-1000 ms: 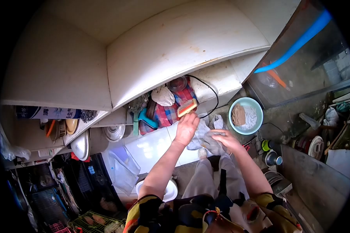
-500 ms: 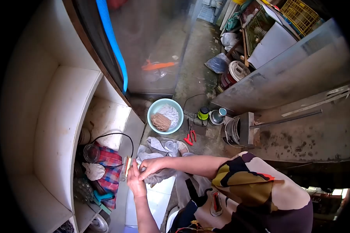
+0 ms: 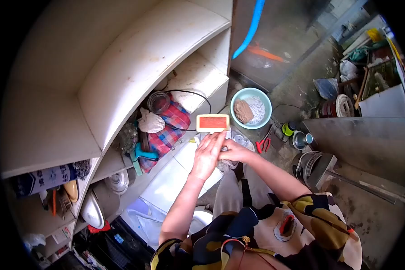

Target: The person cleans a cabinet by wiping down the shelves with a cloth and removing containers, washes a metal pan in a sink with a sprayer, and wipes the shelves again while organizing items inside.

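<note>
A rectangular lint brush with a cream frame and a red face (image 3: pixel 213 122) is held up in front of me, face toward the camera. Its lower edge meets the fingers of my left hand (image 3: pixel 206 155), which are closed together against it. Pressed against that hand is my right hand (image 3: pixel 236 151), its fingers curled and partly hidden behind the left. What the right fingers grip is not visible. Grey and white cloth (image 3: pixel 243 141) lies beneath the hands, near my knees.
Beyond the hands stands a light-blue basin (image 3: pixel 252 127) holding brown and white cloths. Red-handled pliers (image 3: pixel 263 143) lie beside it. Left is a curved white shelf unit (image 3: pixel 144 67), with plaid fabric (image 3: pixel 177 121) and a teal-handled tool (image 3: pixel 146 153). A dustpan (image 3: pixel 321 172) stands right.
The view has swung left, showing more of the shelves. The brush has turned from edge-on to face the camera. My hands remain together.
</note>
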`<state>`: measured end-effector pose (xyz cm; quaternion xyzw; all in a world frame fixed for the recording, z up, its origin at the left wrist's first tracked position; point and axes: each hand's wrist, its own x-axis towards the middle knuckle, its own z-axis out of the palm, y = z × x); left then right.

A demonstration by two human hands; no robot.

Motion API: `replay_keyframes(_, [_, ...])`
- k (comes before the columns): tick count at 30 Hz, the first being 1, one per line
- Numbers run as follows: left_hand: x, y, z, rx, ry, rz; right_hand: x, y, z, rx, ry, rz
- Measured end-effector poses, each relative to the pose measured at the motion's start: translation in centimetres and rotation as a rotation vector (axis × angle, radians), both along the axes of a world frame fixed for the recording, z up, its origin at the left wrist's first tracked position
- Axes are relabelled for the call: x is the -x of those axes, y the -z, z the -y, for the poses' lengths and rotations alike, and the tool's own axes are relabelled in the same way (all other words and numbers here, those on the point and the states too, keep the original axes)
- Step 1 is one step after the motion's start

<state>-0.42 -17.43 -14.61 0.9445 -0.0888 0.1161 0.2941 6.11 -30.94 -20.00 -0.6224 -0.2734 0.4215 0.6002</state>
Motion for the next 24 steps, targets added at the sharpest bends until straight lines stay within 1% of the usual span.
replay_keyframes(1, [0.0, -0.4, 0.2, -0.005, 0.010, -0.008, 0.4, 0.8, 0.0, 0.029, 0.042, -0.009])
replay_keyframes(3, [-0.1, -0.2, 0.0, 0.054, -0.042, 0.034, 0.4, -1.7, -0.1, 0.000, 0.056, -0.161])
replay_keyframes(4, [0.1, -0.3, -0.1, 0.110, -0.065, -0.017, 0.7, -0.7, -0.2, -0.005, 0.065, -0.246])
replay_keyframes(5, [0.3, -0.6, -0.2, 0.166, -0.091, -0.065, 1.0, 0.8, -0.2, 0.028, 0.072, -0.400])
replay_keyframes(7, [0.6, 0.0, -0.5, 0.201, -0.077, -0.047, 1.3, -0.5, -0.7, 0.053, 0.155, -0.520])
replay_keyframes(9, [0.8, -0.6, -0.7, 0.214, -0.144, -0.027, 1.1, 0.2, -1.0, 0.047, 0.134, -0.502])
replay_keyframes(10, [0.8, -0.3, -1.4, 0.207, -0.162, -0.022, 0.8, 0.6, -0.9, 0.098, 0.141, -0.539])
replay_keyframes(12, [1.1, 1.1, -3.9, 0.144, -0.334, 0.133, 0.6, -0.5, -1.0, 0.196, 0.209, -0.658])
replay_keyframes(13, [0.9, 2.2, -5.7, 0.070, -0.485, 0.176, 0.5, -0.4, -0.8, 0.194, 0.199, -0.658])
replay_keyframes(14, [0.6, 3.4, -8.0, 0.022, -0.633, 0.071, 0.4, -0.2, -0.5, 0.225, 0.201, -0.608])
replay_keyframes(15, [0.2, 4.1, -10.0, -0.051, -0.734, 0.080, 0.2, -0.1, -0.1, 0.255, 0.201, -0.557])
replay_keyframes(16, [-0.1, 5.4, -12.4, -0.160, -0.820, 0.064, -0.1, -0.2, 0.2, 0.254, 0.143, -0.483])
replay_keyframes(17, [-0.3, 6.1, -14.3, -0.269, -0.861, -0.001, -0.2, 0.0, 0.5, 0.253, 0.135, -0.482])
replay_keyframes(18, [-0.7, 6.8, -15.8, -0.297, -0.898, -0.052, -0.1, 0.3, 0.8, 0.254, 0.114, -0.463])
replay_keyframes(19, [-0.9, 7.5, -16.8, -0.298, -0.901, -0.051, 0.0, 0.4, 1.1, 0.256, 0.096, -0.443])
replay_keyframes(21, [-1.5, 8.0, -17.9, -0.348, -0.911, -0.312, 0.0, 0.5, 1.4, 0.260, 0.075, -0.394])
replay_keyframes(22, [-1.7, 8.9, -18.4, -0.347, -0.918, -0.357, 0.0, 0.5, 1.6, 0.257, 0.089, -0.400])
replay_keyframes(24, [-2.2, 8.4, -19.1, -0.331, -0.885, -0.398, 0.0, 0.8, 2.0, 0.262, 0.103, -0.420])
